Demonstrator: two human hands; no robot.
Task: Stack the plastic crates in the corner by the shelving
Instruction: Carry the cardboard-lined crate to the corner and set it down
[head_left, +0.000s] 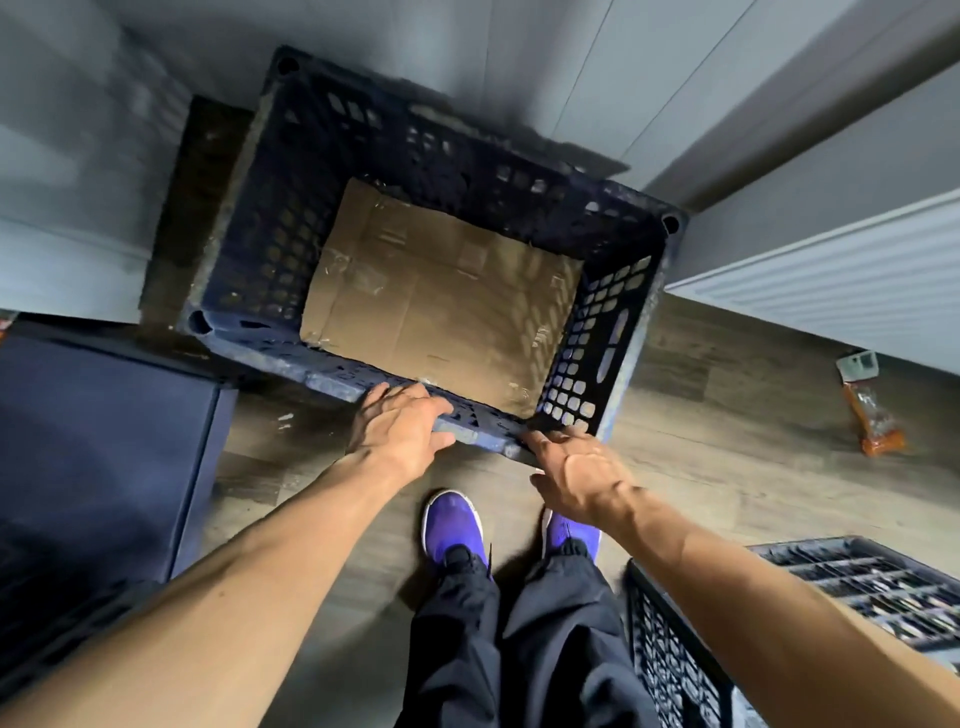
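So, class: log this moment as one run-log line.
stage: placing crate | blue crate: in corner, cardboard inside | left hand: on near rim | right hand: at near corner, grip unclear | second crate: on floor, right

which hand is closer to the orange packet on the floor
Right. The right hand is at the blue crate's near corner, on the orange packet's side; the left hand grips the rim farther away.
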